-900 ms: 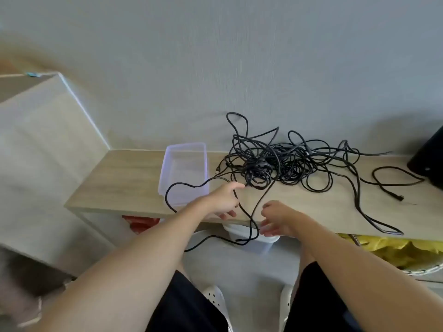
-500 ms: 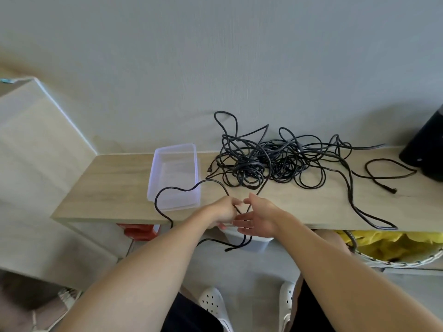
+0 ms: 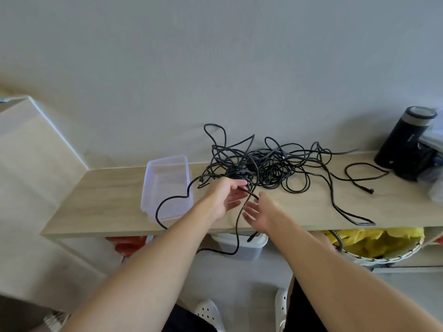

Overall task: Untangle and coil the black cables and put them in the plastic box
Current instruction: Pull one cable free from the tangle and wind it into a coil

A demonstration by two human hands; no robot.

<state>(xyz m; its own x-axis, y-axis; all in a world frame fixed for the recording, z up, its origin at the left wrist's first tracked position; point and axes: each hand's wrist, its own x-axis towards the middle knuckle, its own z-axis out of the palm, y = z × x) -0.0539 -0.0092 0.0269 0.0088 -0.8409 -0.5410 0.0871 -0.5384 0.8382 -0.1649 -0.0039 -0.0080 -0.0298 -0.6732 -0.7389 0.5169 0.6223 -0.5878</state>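
Head view, the only one I've got: the black cables (image 3: 266, 167) sit in one heap on the back of the wooden shelf (image 3: 107, 200), against the wall, nothing coiled yet, and the clear plastic box (image 3: 165, 161) waits just left of the heap with no coil in it, only a loop draped over its front corner. My left hand (image 3: 225, 197) is at the near edge of the tangle, thumb and curled fingers pinching one loose strand (image 3: 236, 233), which loops over the box's front and hangs off the shelf edge; I reckon that's the lead being drawn clear. The right hand (image 3: 261, 212) hovers just beside it, palm turned inward, fingers loosely spread and holding nothing, probably poised to take the strand. A dark cylinder (image 3: 402, 137) stands at the far right, well apart
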